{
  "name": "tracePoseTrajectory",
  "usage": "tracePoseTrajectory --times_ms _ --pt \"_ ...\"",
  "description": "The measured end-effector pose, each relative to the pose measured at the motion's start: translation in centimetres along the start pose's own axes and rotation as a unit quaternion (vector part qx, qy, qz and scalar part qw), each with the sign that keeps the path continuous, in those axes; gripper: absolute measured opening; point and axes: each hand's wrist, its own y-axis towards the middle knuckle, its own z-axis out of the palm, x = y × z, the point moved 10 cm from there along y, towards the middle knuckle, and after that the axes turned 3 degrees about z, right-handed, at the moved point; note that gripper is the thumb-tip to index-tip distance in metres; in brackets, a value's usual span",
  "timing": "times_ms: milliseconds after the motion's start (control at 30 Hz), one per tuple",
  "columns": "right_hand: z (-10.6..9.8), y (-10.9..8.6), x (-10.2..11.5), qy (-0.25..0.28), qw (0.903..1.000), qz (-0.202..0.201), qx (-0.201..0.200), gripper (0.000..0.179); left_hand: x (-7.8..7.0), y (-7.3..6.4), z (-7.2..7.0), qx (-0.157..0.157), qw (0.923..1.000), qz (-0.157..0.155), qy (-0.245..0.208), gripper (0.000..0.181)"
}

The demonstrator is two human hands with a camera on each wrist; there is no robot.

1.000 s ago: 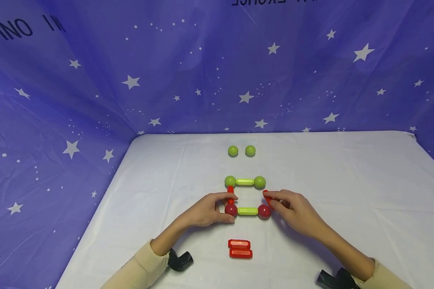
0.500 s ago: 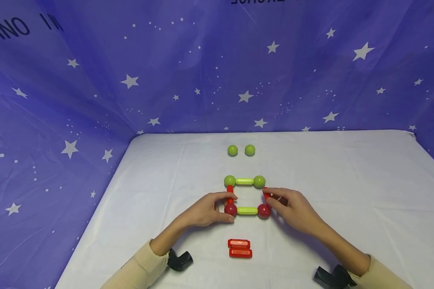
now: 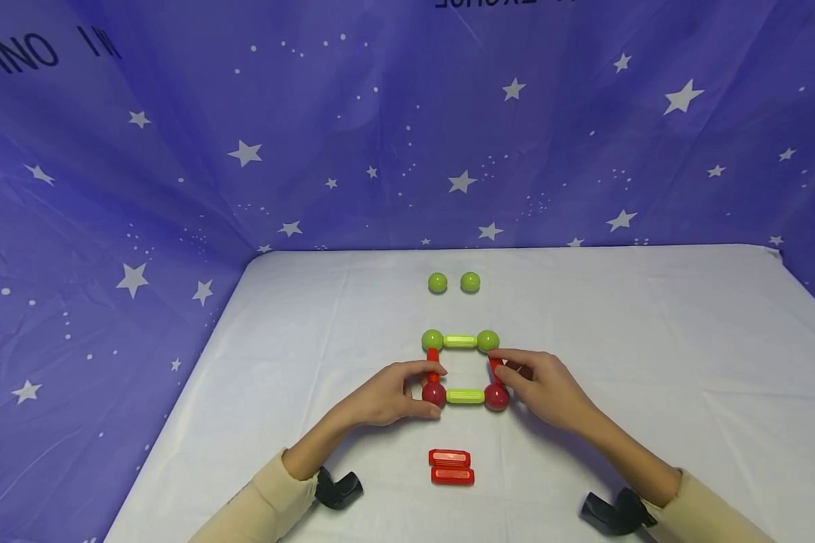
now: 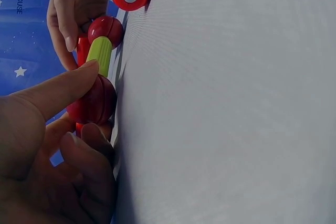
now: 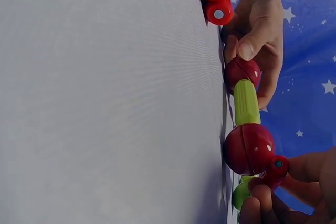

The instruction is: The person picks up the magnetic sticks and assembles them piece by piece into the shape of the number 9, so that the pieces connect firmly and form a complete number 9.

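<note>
Head view: I'm closing the square's fourth side. My left hand (image 3: 387, 396) grips the near-left red ball (image 3: 433, 394); my right hand (image 3: 543, 385) pinches the red rod (image 3: 496, 368) between green ball (image 3: 487, 341) and red ball (image 3: 496, 397) (seating unclear). Next, I judge, it needs both ends snapped on.

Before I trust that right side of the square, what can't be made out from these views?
- Red stick in the right hand: head view, fingers hide most of it, so its joints with the green ball and red ball cannot be judged.
- Same green ball: right wrist view, cut off at the bottom behind fingers.
- Left red stick: its lower end is behind the left hand.
</note>
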Motion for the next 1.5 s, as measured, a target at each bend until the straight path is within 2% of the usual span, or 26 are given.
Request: tracePoseTrajectory --times_ms 367,633,1133,1500 --pt "0.12 0.25 -0.37 0.001 1.0000 0.005 0.001 0.032 0.03 -0.03 0.06 0.004 1.0000 -0.002 -0.001 0.053" --pt "0.06 0.32 -0.30 0.005 0.9999 -0.013 -0.002 0.029 0.06 -0.01 0.15 0.006 1.0000 -0.002 0.000 0.053" --pt "0.41 0.48 -0.45 0.014 0.9998 0.010 0.010 0.033 -0.14 -0.07 0.10 0.007 1.0000 -0.005 0.001 0.054" --pt "0.60 0.62 -0.39 -0.001 0.9999 0.011 0.010 0.033 -0.21 0.01 0.09 0.007 1.0000 -0.003 0.001 0.054"
